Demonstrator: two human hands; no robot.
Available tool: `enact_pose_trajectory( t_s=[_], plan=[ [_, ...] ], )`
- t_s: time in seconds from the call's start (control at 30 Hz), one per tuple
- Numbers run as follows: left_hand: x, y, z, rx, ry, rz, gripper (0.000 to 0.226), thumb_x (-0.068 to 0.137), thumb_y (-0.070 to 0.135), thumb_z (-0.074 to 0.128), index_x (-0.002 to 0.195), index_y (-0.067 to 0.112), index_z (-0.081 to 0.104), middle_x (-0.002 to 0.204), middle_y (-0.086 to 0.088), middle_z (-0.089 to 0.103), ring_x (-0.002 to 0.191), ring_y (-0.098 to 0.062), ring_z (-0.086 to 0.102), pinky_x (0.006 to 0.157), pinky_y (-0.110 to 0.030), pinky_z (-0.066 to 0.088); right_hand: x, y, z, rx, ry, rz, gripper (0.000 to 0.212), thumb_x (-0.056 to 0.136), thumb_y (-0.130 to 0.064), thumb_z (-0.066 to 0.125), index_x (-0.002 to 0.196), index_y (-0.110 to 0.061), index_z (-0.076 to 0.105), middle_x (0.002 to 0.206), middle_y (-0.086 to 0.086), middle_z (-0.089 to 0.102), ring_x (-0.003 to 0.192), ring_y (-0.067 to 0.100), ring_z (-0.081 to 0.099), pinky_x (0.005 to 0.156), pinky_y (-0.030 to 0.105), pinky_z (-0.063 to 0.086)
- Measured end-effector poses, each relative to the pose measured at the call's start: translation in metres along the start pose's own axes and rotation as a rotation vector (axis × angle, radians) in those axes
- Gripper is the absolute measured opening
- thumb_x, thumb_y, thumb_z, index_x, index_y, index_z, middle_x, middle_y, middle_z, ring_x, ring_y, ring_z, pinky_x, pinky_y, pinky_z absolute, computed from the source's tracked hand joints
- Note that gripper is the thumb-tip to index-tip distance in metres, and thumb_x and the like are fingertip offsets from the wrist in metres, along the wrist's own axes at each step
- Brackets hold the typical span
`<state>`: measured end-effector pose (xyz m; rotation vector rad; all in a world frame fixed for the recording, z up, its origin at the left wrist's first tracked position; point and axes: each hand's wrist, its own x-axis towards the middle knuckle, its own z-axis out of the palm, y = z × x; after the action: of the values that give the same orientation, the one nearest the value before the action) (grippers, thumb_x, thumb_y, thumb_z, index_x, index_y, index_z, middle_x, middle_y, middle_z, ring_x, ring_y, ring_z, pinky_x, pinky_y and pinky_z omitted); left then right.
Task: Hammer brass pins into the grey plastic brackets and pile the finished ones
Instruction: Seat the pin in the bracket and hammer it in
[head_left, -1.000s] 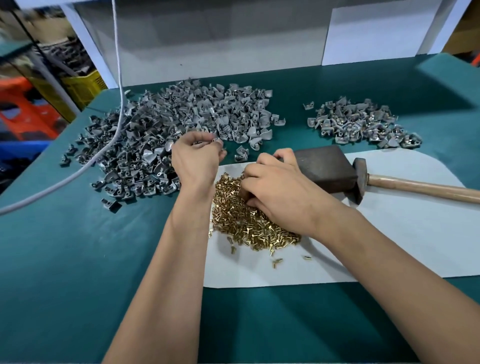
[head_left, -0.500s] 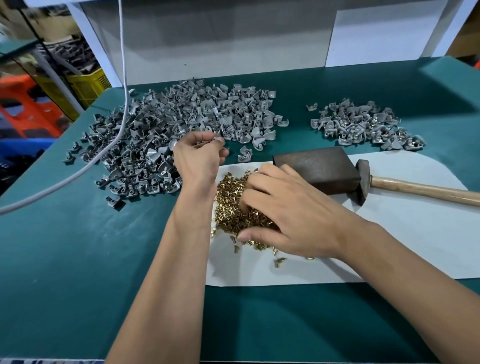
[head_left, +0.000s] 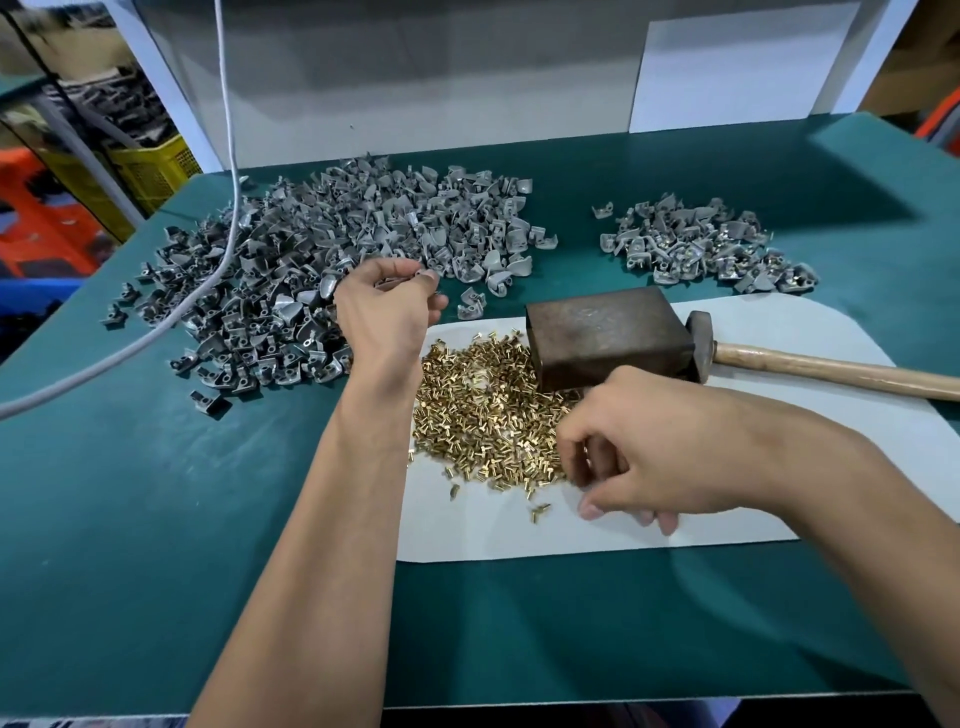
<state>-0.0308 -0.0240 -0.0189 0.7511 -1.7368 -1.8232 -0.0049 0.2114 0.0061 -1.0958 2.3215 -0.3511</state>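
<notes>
Green felt surface (head_left: 156, 519). Left hand (head_left: 384, 312) grips a grey plastic bracket by the far-left heap (head_left: 322, 249); right hand (head_left: 649, 457) pinches at loose brass pins (head_left: 483, 410), catch unclear. Best lift one pin, shank first.

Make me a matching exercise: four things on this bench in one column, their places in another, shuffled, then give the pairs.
Things:
1. brass pins
2. hammer
3. big bracket heap
4. small bracket pile

Places:
A. far right on the green mat
B. on the white sheet between the hands
C. right of the metal block
D. far left on the green mat

Pairs: 1-B, 2-C, 3-D, 4-A
</notes>
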Motion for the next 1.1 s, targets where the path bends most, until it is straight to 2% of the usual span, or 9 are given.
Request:
enact_pose_trajectory(
  t_s=[0.07, 0.2, 0.33, 0.43, 0.5, 0.67, 0.87, 1.0, 1.1],
  plan=[
    [-0.001, -0.001, 0.0, 0.001, -0.008, -0.003, 0.013, 0.091, 0.001, 0.071, 0.104, 0.003, 0.068, 0.099, -0.015, 0.074, 0.072, -0.016, 0.071, 0.066, -0.023, 0.056, 0.003, -0.006, 0.002, -0.011, -0.009, -0.012, 0.015, 0.094, -0.018, 0.067, 0.08, -0.02, 0.064, 0.058, -0.003, 0.07, 0.047, 0.005, 0.067, 0.057, 0.03, 0.059],
    [-0.001, -0.001, 0.001, -0.001, 0.005, -0.005, 0.013, 0.091, 0.0, 0.071, 0.103, 0.002, 0.068, 0.098, -0.017, 0.075, 0.071, -0.017, 0.071, 0.063, -0.022, 0.055, 0.017, -0.019, 0.004, -0.179, 0.12, -0.083, 0.013, 0.096, -0.02, 0.064, 0.083, -0.021, 0.065, 0.055, -0.009, 0.061, 0.053, -0.002, 0.061, 0.059, 0.02, 0.048],
    [-0.001, -0.001, 0.002, -0.004, 0.018, -0.009, 0.012, 0.09, -0.001, 0.072, 0.1, 0.003, 0.068, 0.096, -0.016, 0.075, 0.069, -0.017, 0.071, 0.061, -0.022, 0.054, 0.027, -0.022, 0.006, -0.213, 0.323, -0.163, 0.013, 0.099, -0.032, 0.062, 0.087, -0.027, 0.057, 0.086, -0.006, 0.064, 0.084, 0.017, 0.062, 0.078, 0.035, 0.051],
    [-0.001, 0.0, 0.002, -0.012, 0.02, -0.009, 0.011, 0.089, -0.001, 0.072, 0.097, 0.005, 0.068, 0.096, -0.016, 0.075, 0.069, -0.016, 0.071, 0.061, -0.023, 0.054, 0.021, -0.019, 0.011, -0.125, 0.283, -0.25, 0.025, 0.092, -0.051, 0.067, 0.088, -0.031, 0.053, 0.079, -0.011, 0.062, 0.075, 0.009, 0.058, 0.068, 0.032, 0.05],
    [0.0, 0.0, 0.002, -0.015, 0.024, -0.01, 0.011, 0.089, -0.001, 0.072, 0.096, 0.006, 0.068, 0.096, -0.015, 0.075, 0.069, -0.016, 0.071, 0.061, -0.022, 0.054, 0.016, -0.019, 0.017, -0.11, 0.231, -0.287, 0.03, 0.086, -0.055, 0.072, 0.09, -0.031, 0.055, 0.078, -0.012, 0.06, 0.072, 0.006, 0.055, 0.063, 0.03, 0.049],
    [0.001, 0.0, 0.002, -0.017, 0.021, -0.006, 0.012, 0.09, -0.002, 0.072, 0.095, 0.008, 0.067, 0.095, -0.012, 0.075, 0.068, -0.014, 0.071, 0.061, -0.021, 0.054, 0.02, -0.011, 0.019, -0.081, 0.275, -0.301, 0.004, 0.092, -0.026, 0.074, 0.092, -0.023, 0.071, 0.086, -0.012, 0.065, 0.074, 0.001, 0.053, 0.067, 0.012, 0.04],
    [-0.001, -0.001, 0.003, -0.007, 0.012, 0.0, 0.011, 0.089, -0.002, 0.072, 0.098, 0.004, 0.069, 0.094, -0.013, 0.075, 0.068, -0.015, 0.071, 0.061, -0.021, 0.054, 0.032, -0.013, 0.024, -0.233, 0.446, -0.258, 0.008, 0.099, -0.028, 0.06, 0.1, -0.021, 0.064, 0.099, -0.007, 0.059, 0.094, 0.016, 0.058, 0.085, 0.038, 0.049],
    [0.0, 0.0, 0.003, -0.01, 0.015, 0.003, 0.011, 0.089, -0.001, 0.072, 0.098, 0.005, 0.069, 0.094, -0.013, 0.075, 0.068, -0.014, 0.072, 0.062, -0.022, 0.054, 0.025, -0.024, 0.026, -0.146, 0.366, -0.42, 0.025, 0.092, -0.051, 0.068, 0.097, -0.026, 0.067, 0.094, -0.011, 0.053, 0.084, 0.008, 0.053, 0.073, 0.032, 0.049],
    [0.001, -0.001, 0.002, -0.025, 0.017, 0.001, 0.01, 0.089, -0.001, 0.072, 0.096, 0.006, 0.069, 0.094, -0.013, 0.076, 0.067, -0.014, 0.072, 0.062, -0.022, 0.054, 0.027, -0.028, 0.03, -0.081, 0.288, -0.45, 0.017, 0.089, -0.044, 0.075, 0.092, -0.027, 0.072, 0.092, -0.011, 0.053, 0.081, 0.005, 0.053, 0.07, 0.032, 0.048]
  ],
)
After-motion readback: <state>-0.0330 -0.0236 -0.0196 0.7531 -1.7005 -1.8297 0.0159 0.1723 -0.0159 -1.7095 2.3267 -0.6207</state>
